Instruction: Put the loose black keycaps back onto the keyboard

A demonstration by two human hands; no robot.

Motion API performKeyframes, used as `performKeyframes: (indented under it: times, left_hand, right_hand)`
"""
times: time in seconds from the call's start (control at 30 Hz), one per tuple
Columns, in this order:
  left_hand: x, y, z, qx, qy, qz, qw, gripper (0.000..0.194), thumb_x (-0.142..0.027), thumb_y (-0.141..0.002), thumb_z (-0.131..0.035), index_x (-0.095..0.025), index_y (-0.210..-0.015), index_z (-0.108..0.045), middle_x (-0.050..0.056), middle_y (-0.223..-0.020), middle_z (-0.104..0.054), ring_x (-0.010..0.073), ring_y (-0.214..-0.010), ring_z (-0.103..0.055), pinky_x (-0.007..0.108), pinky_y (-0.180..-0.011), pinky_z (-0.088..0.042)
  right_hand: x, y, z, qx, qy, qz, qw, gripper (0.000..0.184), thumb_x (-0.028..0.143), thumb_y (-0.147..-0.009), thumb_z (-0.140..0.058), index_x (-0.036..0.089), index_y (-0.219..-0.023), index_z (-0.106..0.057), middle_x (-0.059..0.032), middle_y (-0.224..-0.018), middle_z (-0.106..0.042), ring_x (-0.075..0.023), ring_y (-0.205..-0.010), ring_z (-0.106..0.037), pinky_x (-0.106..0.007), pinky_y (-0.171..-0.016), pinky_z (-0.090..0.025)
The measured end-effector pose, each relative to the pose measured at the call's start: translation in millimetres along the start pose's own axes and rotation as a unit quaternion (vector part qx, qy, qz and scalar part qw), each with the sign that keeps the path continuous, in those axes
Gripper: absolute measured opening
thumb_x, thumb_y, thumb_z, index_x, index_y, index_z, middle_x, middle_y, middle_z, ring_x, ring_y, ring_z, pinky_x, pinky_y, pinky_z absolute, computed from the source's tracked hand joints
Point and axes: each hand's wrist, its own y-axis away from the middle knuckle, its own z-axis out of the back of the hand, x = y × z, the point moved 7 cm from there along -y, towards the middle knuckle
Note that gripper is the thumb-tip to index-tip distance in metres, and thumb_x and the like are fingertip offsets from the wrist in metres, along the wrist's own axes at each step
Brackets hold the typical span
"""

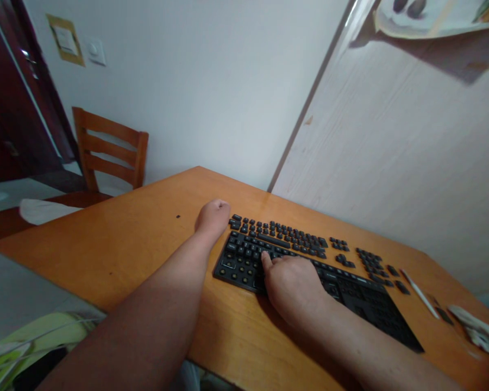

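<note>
A black keyboard [244, 266] lies on the wooden table, its front-left part showing bare switch posts without caps, while rows above them carry keycaps. My right hand [291, 279] is over the keyboard with one fingertip down on the keys. Its other fingers curl under, out of sight, and the palm hides part of the board. My left hand [214, 217] is a closed fist beside the left end of the loose black keycaps [293, 234], which are laid out in rows behind the keyboard. Whatever the fist holds, if anything, is hidden.
More loose keycaps [372, 263] lie behind the keyboard's right half. A white pen-like stick [419, 293] and a crumpled pale cloth or wrapper [478, 328] are farther right. One small black piece [178, 216] sits left of my fist. A wooden chair [112, 149] stands beyond the left edge.
</note>
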Motion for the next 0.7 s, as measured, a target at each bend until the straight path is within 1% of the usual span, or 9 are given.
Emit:
performKeyframes:
  times: [0.23, 0.37, 0.57, 0.7]
  left_hand:
    - [-0.8, 1.4, 1.3, 0.002, 0.000, 0.009, 1.000, 0.030, -0.044, -0.084, -0.050, -0.022, -0.082, -0.071, 0.005, -0.081, -0.071, 0.0205, -0.076, -0.062, 0.029, -0.063, -0.041]
    - [-1.6, 2.5, 1.8, 0.003, 0.007, 0.019, 1.000, 0.030, -0.042, -0.084, -0.051, -0.021, -0.086, -0.072, 0.005, -0.082, -0.071, 0.0206, -0.076, -0.062, 0.030, -0.066, -0.043]
    - [-2.9, 2.7, 2.5, 0.005, 0.013, 0.012, 1.000, 0.029, -0.041, -0.082, -0.052, -0.020, -0.084, -0.072, 0.006, -0.080, -0.071, 0.0209, -0.074, -0.062, 0.030, -0.064, -0.043]
    - [-1.4, 1.7, 2.0, 0.008, 0.009, 0.006, 1.000, 0.029, -0.042, -0.083, -0.051, -0.021, -0.082, -0.072, 0.005, -0.079, -0.071, 0.0205, -0.074, -0.062, 0.029, -0.062, -0.041]
  right_hand:
    - [-0.3, -0.9, -2.1, -0.010, 0.000, -0.001, 1.000, 0.044, 0.009, -0.095, -0.041, 0.006, -0.134, -0.060, -0.0144, -0.083, -0.075, -0.0235, -0.072, -0.071, -0.031, -0.059, -0.053]
    - [-0.1, -0.5, -1.3, -0.005, -0.001, -0.001, 1.000, 0.043, 0.010, -0.095, -0.041, 0.007, -0.133, -0.061, -0.0141, -0.084, -0.075, -0.0226, -0.072, -0.071, -0.029, -0.059, -0.052]
    - [1.4, 1.0, 4.6, -0.008, -0.005, 0.004, 1.000, 0.043, 0.009, -0.095, -0.040, 0.005, -0.133, -0.060, -0.0154, -0.086, -0.076, -0.0235, -0.074, -0.072, -0.030, -0.059, -0.052]
    - [3.1, 1.3, 1.2, 0.008, -0.015, 0.007, 1.000, 0.044, 0.009, -0.095, -0.039, 0.006, -0.133, -0.061, -0.0154, -0.087, -0.076, -0.0236, -0.076, -0.072, -0.030, -0.062, -0.052]
